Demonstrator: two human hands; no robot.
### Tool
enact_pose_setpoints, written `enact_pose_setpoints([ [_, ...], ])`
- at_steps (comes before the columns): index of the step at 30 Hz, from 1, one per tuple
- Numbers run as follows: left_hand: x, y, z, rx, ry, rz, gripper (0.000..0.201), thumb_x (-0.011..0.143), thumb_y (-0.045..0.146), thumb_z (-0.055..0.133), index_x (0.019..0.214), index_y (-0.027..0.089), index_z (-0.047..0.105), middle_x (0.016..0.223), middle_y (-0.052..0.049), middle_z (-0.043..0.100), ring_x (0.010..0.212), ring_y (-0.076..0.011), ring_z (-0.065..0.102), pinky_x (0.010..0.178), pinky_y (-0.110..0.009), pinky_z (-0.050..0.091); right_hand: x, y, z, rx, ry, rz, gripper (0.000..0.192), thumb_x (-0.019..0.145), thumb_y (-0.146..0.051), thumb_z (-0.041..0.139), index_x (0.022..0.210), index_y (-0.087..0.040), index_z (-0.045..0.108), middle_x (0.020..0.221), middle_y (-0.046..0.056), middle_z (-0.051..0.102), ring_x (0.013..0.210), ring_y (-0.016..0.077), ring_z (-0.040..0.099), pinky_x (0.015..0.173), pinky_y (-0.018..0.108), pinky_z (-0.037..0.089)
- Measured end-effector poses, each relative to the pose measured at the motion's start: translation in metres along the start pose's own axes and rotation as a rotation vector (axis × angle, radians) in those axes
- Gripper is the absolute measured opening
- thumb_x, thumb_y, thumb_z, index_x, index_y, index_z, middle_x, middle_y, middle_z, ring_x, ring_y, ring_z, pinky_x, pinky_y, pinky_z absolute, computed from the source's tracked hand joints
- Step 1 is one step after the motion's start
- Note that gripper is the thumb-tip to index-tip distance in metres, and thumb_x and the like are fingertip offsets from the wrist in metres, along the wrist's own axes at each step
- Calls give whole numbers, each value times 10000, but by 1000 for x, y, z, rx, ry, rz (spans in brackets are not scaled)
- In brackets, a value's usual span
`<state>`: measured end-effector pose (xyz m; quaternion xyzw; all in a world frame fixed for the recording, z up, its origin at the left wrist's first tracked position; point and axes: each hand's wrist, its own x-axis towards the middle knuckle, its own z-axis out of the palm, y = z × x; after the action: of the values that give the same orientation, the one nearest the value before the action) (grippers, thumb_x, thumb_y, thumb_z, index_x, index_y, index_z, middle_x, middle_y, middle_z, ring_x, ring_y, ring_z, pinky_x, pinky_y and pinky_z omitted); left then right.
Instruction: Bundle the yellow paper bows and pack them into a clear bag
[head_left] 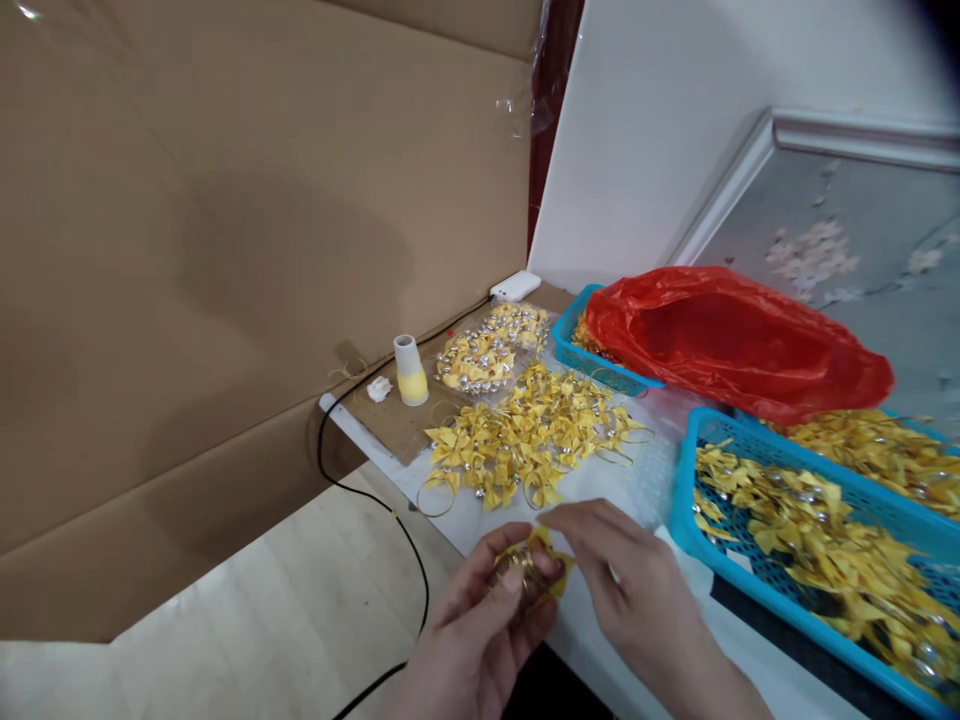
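Small crumpled yellow bow with gold loops, left hand grip clamped on it, right hand fingertips pinching its edge.

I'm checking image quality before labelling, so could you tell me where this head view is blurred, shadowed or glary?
Head view: both hands, left hand and right hand, look motion-softened around the yellow bow; a broad soft shadow falls across the cardboard wall; the red plastic bag shows mild sheen.
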<state>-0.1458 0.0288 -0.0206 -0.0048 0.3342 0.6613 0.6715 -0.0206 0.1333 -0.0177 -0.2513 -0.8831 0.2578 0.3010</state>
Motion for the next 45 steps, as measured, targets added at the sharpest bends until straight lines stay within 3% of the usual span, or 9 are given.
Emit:
enact_pose_setpoints([
  [3, -2, 5, 1, 25, -3, 16, 219, 802, 161, 685, 1018, 187, 711, 978, -77, 719, 950, -170, 640, 904, -293, 455, 12, 9, 13, 3, 6, 216, 231, 870, -123, 493, 971, -205, 685, 831, 42, 662, 738, 176, 645, 641, 272, 500],
  [8, -5, 9, 0, 43, 21, 36, 177, 812, 170, 674, 982, 190, 718, 1000, -82, 728, 952, -167, 648, 854, -272, 476, 17, 16, 26, 29, 19, 242, 191, 866, -171, 531, 758, -209, 684, 758, 27, 606, 636, 157, 601, 572, 258, 458],
  [12, -5, 12, 2, 41, 87, 27, 213, 798, 149, 689, 1006, 192, 705, 1025, -94, 735, 980, -184, 657, 842, -276, 480, 10, 24, 14, 119, 90, 279, 198, 907, -282, 505, 809, -187, 648, 848, 59, 623, 727, 175, 600, 588, 260, 474],
  [19, -2, 13, 4, 69, 95, 19, 209, 810, 151, 673, 1015, 184, 695, 1022, -90, 740, 968, -186, 659, 832, -284, 480, 3, 25, -13, 225, 86, 377, 236, 932, -356, 480, 827, -178, 595, 625, -17, 535, 537, 120, 487, 470, 209, 419],
  [24, 1, 8, 5, 45, 37, -1, 197, 825, 183, 666, 1020, 194, 691, 1109, -103, 720, 1018, -185, 641, 840, -277, 472, -3, 6, -14, 221, 63, 242, 159, 932, -254, 492, 822, -207, 598, 740, 9, 581, 665, 138, 565, 590, 221, 474],
  [30, 6, 3, 5, 20, -34, -14, 218, 795, 170, 702, 1011, 197, 691, 1023, -72, 722, 944, -153, 644, 863, -255, 470, -24, -9, -4, -26, -90, -59, 265, 904, -55, 420, 914, -218, 628, 911, 58, 613, 820, 158, 621, 695, 238, 523],
  [36, 7, 6, 11, 71, 77, -26, 258, 766, 104, 724, 1006, 190, 679, 838, -44, 716, 773, -110, 654, 773, -240, 518, -12, 13, -24, -301, -60, 76, 206, 938, -158, 466, 912, -222, 660, 930, 35, 662, 822, 140, 630, 734, 228, 514],
  [40, 5, 6, 16, 82, 106, -28, 295, 760, 74, 723, 1025, 183, 655, 838, -49, 717, 770, -115, 668, 689, -212, 529, 9, 43, -33, -724, -32, 159, 171, 827, -56, 589, 770, -170, 702, 1173, 104, 650, 1092, 316, 552, 863, 444, 427],
  [45, 4, 4, 15, 53, 103, -23, 253, 815, 88, 663, 1061, 138, 626, 942, -122, 728, 832, -149, 684, 687, -224, 535, 13, 55, -33, -809, -92, 150, 260, 751, 59, 599, 714, -179, 696, 928, 48, 724, 999, 277, 588, 859, 434, 346],
])
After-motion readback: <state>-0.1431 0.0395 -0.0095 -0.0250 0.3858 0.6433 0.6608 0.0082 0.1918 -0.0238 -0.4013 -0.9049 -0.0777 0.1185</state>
